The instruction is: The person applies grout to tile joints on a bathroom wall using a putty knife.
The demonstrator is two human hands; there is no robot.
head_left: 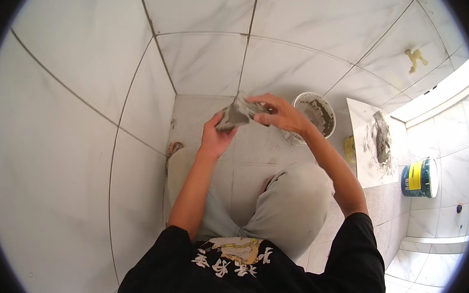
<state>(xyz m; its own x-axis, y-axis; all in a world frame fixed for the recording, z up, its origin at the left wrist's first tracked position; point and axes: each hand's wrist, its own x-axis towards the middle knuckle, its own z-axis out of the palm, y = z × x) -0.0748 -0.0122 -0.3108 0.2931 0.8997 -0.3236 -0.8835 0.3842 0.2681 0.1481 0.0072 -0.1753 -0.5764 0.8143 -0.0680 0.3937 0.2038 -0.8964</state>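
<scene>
Clamped together over the floor's far corner: left hand (215, 136) nearer, under the low end of a mortar-caked trowel (238, 113), right hand (279, 113) gripping its upper far end, long axis tilted, mortar bucket (315, 115) just beyond.

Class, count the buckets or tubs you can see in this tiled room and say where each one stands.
2. A white bucket smeared with grey mortar stands on the floor just beyond the right hand. A blue tub with a yellow label lies farther right, beside the loose tile. Others may be hidden.
</scene>
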